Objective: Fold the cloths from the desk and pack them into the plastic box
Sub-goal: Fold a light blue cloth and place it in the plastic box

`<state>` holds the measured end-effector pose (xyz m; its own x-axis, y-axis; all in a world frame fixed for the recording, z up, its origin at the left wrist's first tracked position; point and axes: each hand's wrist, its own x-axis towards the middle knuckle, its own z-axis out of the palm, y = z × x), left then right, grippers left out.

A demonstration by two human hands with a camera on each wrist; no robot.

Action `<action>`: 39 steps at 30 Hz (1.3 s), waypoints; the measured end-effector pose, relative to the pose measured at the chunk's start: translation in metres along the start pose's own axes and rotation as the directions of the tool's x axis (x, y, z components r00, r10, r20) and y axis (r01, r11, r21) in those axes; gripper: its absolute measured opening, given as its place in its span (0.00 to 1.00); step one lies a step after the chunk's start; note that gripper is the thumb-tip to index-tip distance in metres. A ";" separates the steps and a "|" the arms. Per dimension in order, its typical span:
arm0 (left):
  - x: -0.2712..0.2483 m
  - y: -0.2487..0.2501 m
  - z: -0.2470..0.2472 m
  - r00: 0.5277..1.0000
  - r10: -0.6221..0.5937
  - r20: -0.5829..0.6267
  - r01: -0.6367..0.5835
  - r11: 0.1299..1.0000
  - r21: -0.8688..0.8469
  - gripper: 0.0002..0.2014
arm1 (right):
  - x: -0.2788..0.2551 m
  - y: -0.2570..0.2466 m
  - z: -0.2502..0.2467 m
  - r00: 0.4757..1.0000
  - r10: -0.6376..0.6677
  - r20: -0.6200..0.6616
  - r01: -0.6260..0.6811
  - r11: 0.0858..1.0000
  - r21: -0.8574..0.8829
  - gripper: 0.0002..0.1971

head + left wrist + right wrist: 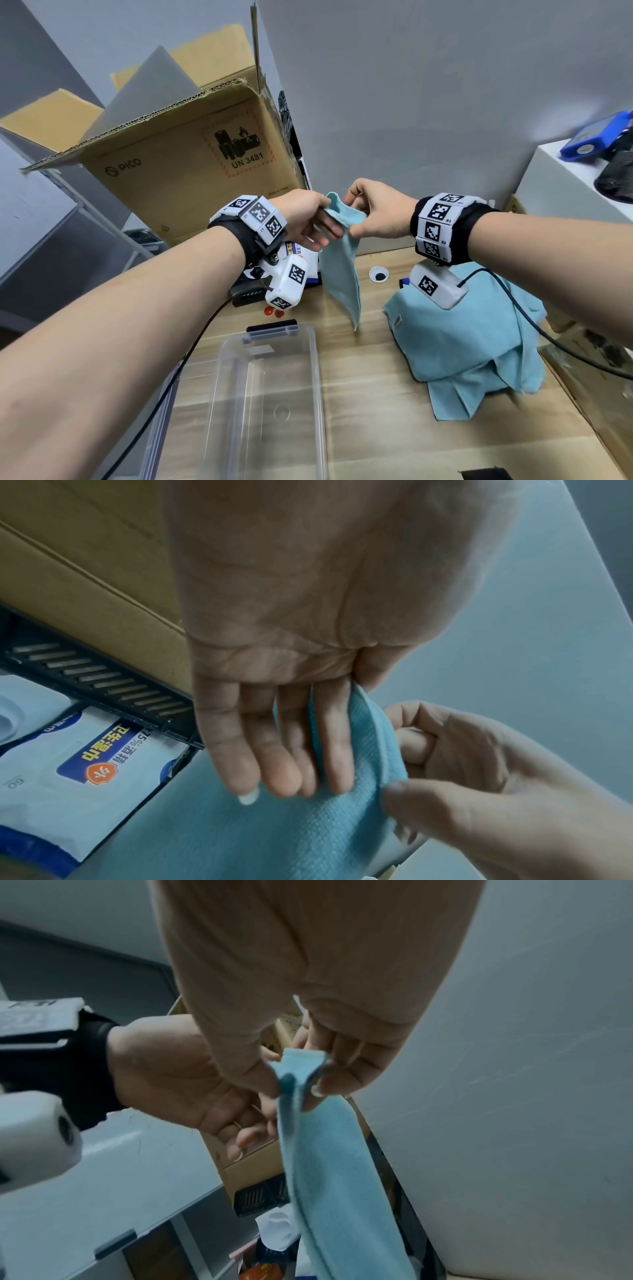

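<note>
A light blue cloth [342, 274] hangs in a narrow doubled strip above the wooden desk [376, 428]. My left hand [323, 222] pinches its top left corner between the thumb and straight fingers [329, 750]. My right hand [356, 217] pinches the top edge right beside it, thumb against fingertip [329, 1085]. Both hands nearly touch. The cloth [329, 1164] drops free below them. A clear plastic box [317, 359] stands open on the desk below my left arm, with no cloth in it. A heap of several more blue cloths [479, 342] lies to the right.
A big open cardboard box [191, 161] stands at the back left. Before it lie a pack of wipes [85, 772] and a black vented item [246, 294]. A white cabinet [565, 178] with a blue device [596, 137] is at the right. Cables trail from both wrists.
</note>
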<state>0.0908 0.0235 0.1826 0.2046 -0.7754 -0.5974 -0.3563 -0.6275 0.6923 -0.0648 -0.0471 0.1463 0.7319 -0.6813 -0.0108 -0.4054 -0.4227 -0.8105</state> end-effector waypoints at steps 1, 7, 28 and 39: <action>0.000 0.000 -0.001 1.000 -0.030 -0.007 0.030 0.999 0.034 0.27 | 0.000 0.000 0.001 1.000 -0.023 -0.021 0.022 1.000 -0.020 0.18; 0.002 -0.009 -0.010 0.974 -0.153 -0.169 0.186 0.962 0.201 0.11 | -0.001 -0.001 0.002 0.993 -0.118 0.010 0.119 0.992 -0.050 0.19; -0.001 -0.025 -0.001 0.993 -0.107 -0.044 0.114 0.866 0.486 0.09 | -0.011 0.000 -0.008 0.983 -0.140 0.116 0.153 0.982 -0.109 0.10; 0.007 -0.023 -0.013 0.961 -0.008 -0.277 0.097 0.945 0.312 0.07 | -0.012 0.001 -0.013 0.996 -0.066 0.067 0.074 0.988 -0.139 0.08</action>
<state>0.1125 0.0318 0.1681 0.4516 -0.7600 -0.4673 -0.6015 -0.6462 0.4696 -0.0809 -0.0476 0.1532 0.7918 -0.6108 0.0036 -0.4218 -0.5511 -0.7200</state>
